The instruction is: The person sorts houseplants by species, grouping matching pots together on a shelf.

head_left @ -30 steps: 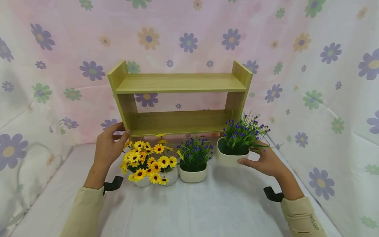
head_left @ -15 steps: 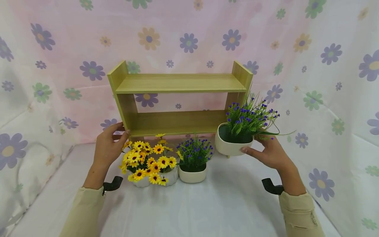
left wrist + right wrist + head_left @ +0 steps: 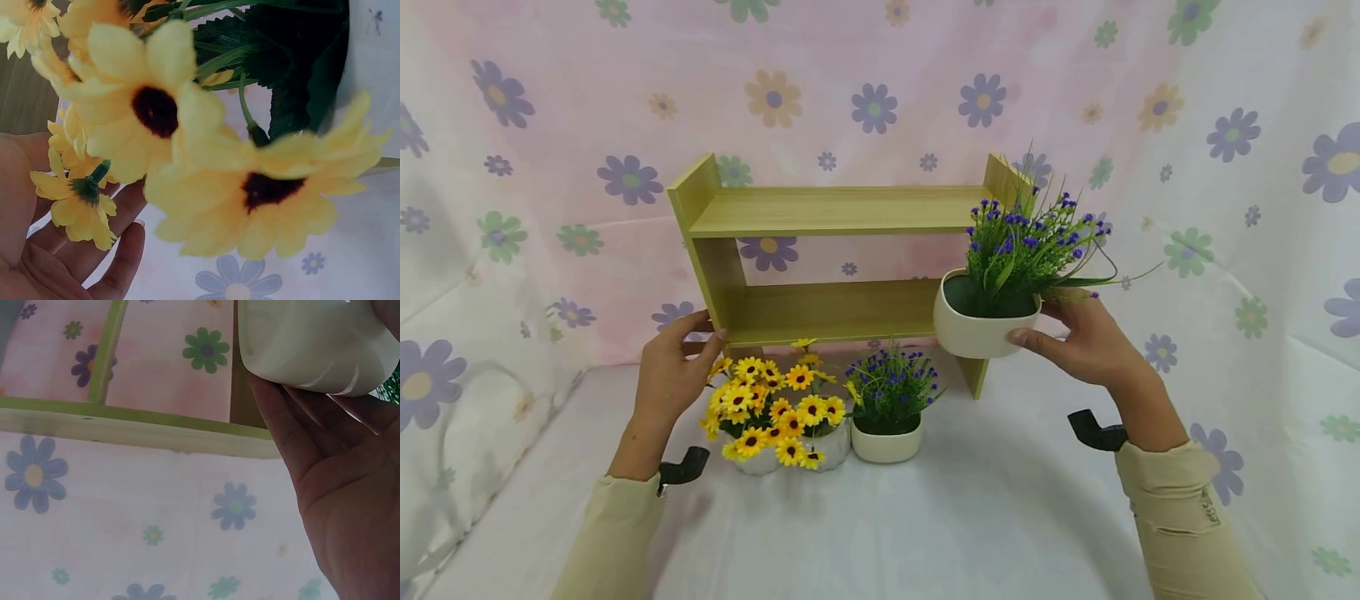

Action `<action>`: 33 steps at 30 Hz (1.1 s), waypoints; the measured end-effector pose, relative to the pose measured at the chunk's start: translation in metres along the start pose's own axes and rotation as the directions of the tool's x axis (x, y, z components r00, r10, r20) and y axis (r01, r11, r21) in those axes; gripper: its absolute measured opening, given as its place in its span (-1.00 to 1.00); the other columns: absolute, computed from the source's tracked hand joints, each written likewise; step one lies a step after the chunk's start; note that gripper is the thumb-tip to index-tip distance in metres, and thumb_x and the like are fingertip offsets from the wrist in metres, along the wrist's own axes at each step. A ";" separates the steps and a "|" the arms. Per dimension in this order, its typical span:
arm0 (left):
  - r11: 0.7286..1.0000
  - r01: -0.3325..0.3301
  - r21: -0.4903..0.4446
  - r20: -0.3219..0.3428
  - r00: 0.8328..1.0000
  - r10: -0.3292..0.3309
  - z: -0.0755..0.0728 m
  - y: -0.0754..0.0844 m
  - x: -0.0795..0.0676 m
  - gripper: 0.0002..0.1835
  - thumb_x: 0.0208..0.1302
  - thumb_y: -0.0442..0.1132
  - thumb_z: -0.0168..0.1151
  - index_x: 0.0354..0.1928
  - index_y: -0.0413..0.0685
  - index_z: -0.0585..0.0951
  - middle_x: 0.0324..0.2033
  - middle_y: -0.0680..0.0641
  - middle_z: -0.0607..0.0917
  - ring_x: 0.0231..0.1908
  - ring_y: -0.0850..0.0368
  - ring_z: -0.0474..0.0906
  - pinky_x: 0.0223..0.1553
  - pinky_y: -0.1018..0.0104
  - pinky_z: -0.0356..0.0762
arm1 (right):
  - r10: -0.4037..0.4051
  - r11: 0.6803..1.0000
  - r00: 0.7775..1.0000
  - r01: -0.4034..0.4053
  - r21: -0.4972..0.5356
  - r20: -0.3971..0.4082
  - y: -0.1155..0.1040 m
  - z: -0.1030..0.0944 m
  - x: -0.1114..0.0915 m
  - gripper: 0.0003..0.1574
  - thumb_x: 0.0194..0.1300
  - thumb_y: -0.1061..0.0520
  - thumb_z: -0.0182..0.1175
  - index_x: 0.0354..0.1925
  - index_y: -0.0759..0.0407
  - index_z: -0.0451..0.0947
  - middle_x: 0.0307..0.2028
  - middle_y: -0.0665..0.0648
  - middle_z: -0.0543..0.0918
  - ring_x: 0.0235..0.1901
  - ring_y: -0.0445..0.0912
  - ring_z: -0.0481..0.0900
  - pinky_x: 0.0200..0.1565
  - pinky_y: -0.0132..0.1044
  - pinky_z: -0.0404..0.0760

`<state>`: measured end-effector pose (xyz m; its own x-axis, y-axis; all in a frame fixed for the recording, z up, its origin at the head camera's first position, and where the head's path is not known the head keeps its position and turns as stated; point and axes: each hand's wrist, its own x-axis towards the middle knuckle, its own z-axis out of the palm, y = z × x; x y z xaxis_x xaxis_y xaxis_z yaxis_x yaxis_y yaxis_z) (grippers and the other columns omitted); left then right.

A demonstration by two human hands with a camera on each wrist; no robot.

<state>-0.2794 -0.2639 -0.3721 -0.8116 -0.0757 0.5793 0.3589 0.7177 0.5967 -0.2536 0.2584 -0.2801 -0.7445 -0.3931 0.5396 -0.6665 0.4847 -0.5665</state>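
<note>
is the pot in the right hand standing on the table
No, the right hand holds the pot up in front of the shelf, above the table.

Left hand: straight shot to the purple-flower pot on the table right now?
Probably not straight across: the yellow flowers stand between the left hand and that purple-flower pot. The pot's front side looks unobstructed, though, so going round in front might work.

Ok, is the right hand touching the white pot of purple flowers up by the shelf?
Touching. The head view shows the right hand's thumb against the white pot; the right wrist view shows its fingers meeting the pot's wall.
</note>
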 end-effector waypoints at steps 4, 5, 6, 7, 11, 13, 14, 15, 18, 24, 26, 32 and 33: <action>1.000 0.001 -0.006 0.002 1.000 -0.001 0.000 0.000 0.000 -0.51 0.57 -0.15 0.26 0.41 -0.20 0.56 0.17 -0.33 0.69 0.08 -0.36 0.71 0.03 -0.27 0.71 | -0.032 0.999 0.999 0.032 0.007 0.009 -0.008 -0.007 0.013 0.09 0.30 0.36 0.46 0.63 0.02 0.18 0.45 0.12 0.46 0.40 -0.06 0.50 0.35 -0.47 0.48; 1.000 0.001 -0.007 0.002 1.000 -0.001 0.000 0.000 0.000 -0.51 0.57 -0.15 0.26 0.41 -0.20 0.56 0.17 -0.33 0.69 0.08 -0.35 0.71 0.04 -0.27 0.71 | -0.042 0.999 0.999 0.042 0.008 0.008 -0.010 -0.008 0.016 0.06 0.31 0.35 0.45 0.62 0.04 0.20 0.43 0.12 0.48 0.38 -0.11 0.52 0.34 -0.47 0.48; 1.000 0.002 -0.008 0.002 1.000 -0.002 0.000 0.000 0.000 -0.51 0.57 -0.15 0.26 0.41 -0.20 0.56 0.18 -0.33 0.69 0.08 -0.35 0.71 0.04 -0.27 0.71 | -0.052 0.999 0.999 0.052 0.013 0.009 -0.011 -0.010 0.020 0.03 0.33 0.34 0.44 0.61 0.05 0.22 0.42 0.12 0.50 0.36 -0.15 0.52 0.34 -0.46 0.49; 1.000 0.002 -0.008 0.002 1.000 -0.002 0.000 -0.001 0.000 -0.51 0.57 -0.15 0.26 0.41 -0.21 0.56 0.18 -0.33 0.69 0.08 -0.36 0.71 0.04 -0.27 0.70 | -0.063 0.998 0.998 0.063 0.024 0.010 -0.014 -0.012 0.023 -0.01 0.34 0.33 0.43 0.60 0.07 0.24 0.41 0.13 0.51 0.35 -0.17 0.53 0.34 -0.45 0.50; 1.000 0.003 -0.006 0.003 1.000 -0.003 -0.001 -0.002 0.000 -0.51 0.57 -0.15 0.25 0.41 -0.20 0.56 0.19 -0.34 0.69 0.08 -0.37 0.71 0.04 -0.28 0.70 | -0.083 0.994 0.997 0.083 0.076 0.004 -0.022 -0.019 0.036 -0.15 0.42 0.26 0.38 0.56 0.16 0.29 0.38 0.16 0.54 0.32 -0.18 0.55 0.36 -0.44 0.50; 1.000 0.002 -0.006 0.003 1.000 -0.002 -0.001 -0.002 0.000 -0.51 0.57 -0.15 0.25 0.41 -0.21 0.56 0.19 -0.34 0.69 0.07 -0.38 0.71 0.03 -0.29 0.71 | -0.076 0.992 0.997 0.076 0.103 0.000 -0.026 -0.022 0.043 -0.18 0.46 0.20 0.36 0.56 0.17 0.29 0.37 0.17 0.54 0.32 -0.15 0.56 0.36 -0.43 0.50; 1.000 0.001 -0.006 0.003 1.000 -0.001 -0.001 -0.002 0.000 -0.51 0.57 -0.15 0.25 0.41 -0.21 0.56 0.19 -0.34 0.69 0.07 -0.37 0.71 0.03 -0.29 0.71 | -0.066 0.992 0.998 0.066 0.112 -0.003 -0.029 -0.023 0.047 -0.20 0.47 0.17 0.35 0.55 0.17 0.30 0.36 0.17 0.55 0.31 -0.14 0.57 0.35 -0.43 0.52; 1.000 0.001 -0.006 0.002 1.000 -0.001 -0.001 -0.002 0.000 -0.51 0.57 -0.15 0.26 0.41 -0.20 0.56 0.19 -0.34 0.69 0.07 -0.37 0.72 0.03 -0.29 0.71 | -0.056 0.991 0.998 0.056 0.120 -0.006 -0.031 -0.024 0.051 -0.20 0.48 0.14 0.34 0.56 0.16 0.29 0.36 0.16 0.55 0.31 -0.12 0.57 0.35 -0.42 0.52; 1.000 -0.002 -0.011 0.000 1.000 0.002 -0.001 -0.002 0.000 -0.51 0.57 -0.15 0.26 0.41 -0.21 0.56 0.18 -0.33 0.69 0.07 -0.36 0.71 0.04 -0.29 0.70 | -0.022 0.990 1.000 0.023 0.137 -0.011 -0.038 -0.024 0.063 -0.22 0.51 0.08 0.31 0.56 0.12 0.29 0.34 0.14 0.55 0.31 -0.05 0.57 0.36 -0.35 0.54; 1.000 -0.001 -0.013 0.001 1.000 0.001 0.000 -0.002 0.000 -0.53 0.57 -0.17 0.26 0.39 -0.22 0.58 0.16 -0.34 0.70 0.08 -0.37 0.70 0.06 -0.31 0.69 | 0.015 0.995 1.000 -0.012 0.098 -0.027 -0.047 -0.018 0.086 -0.17 0.52 -0.05 0.30 0.58 0.09 0.25 0.37 0.14 0.52 0.38 0.10 0.52 0.44 0.00 0.49; 1.000 0.005 -0.012 0.007 1.000 -0.004 0.000 -0.003 0.000 -0.54 0.58 -0.16 0.25 0.38 -0.23 0.58 0.17 -0.34 0.69 0.09 -0.37 0.70 0.06 -0.31 0.69 | 0.022 0.997 0.999 -0.020 0.080 -0.028 -0.048 -0.015 0.093 -0.15 0.53 -0.08 0.29 0.59 0.09 0.21 0.39 0.16 0.51 0.40 0.13 0.50 0.45 0.09 0.46; 1.000 0.015 -0.011 0.015 1.000 -0.015 0.001 -0.003 0.000 -0.53 0.59 -0.14 0.24 0.39 -0.22 0.58 0.16 -0.33 0.69 0.13 -0.35 0.68 0.10 -0.30 0.69 | 0.101 0.994 0.995 -0.099 0.053 -0.025 -0.048 -0.010 0.113 -0.19 0.60 -0.07 0.19 0.59 0.18 0.15 0.42 0.26 0.49 0.46 0.17 0.46 0.47 0.18 0.41; 1.000 0.010 -0.012 0.014 1.000 -0.010 0.002 -0.003 0.000 -0.53 0.59 -0.14 0.24 0.39 -0.23 0.58 0.15 -0.33 0.69 0.12 -0.35 0.68 0.10 -0.31 0.68 | 0.117 0.992 0.993 -0.116 0.053 -0.020 -0.048 -0.009 0.115 -0.18 0.61 -0.07 0.17 0.59 0.20 0.12 0.42 0.27 0.48 0.46 0.17 0.45 0.47 0.19 0.42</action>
<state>-0.2813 -0.2647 -0.3747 -0.8216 -0.0725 0.5654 0.3564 0.7088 0.6088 -0.3072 0.1971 -0.1847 -0.8164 -0.3182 0.4819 -0.5769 0.4849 -0.6573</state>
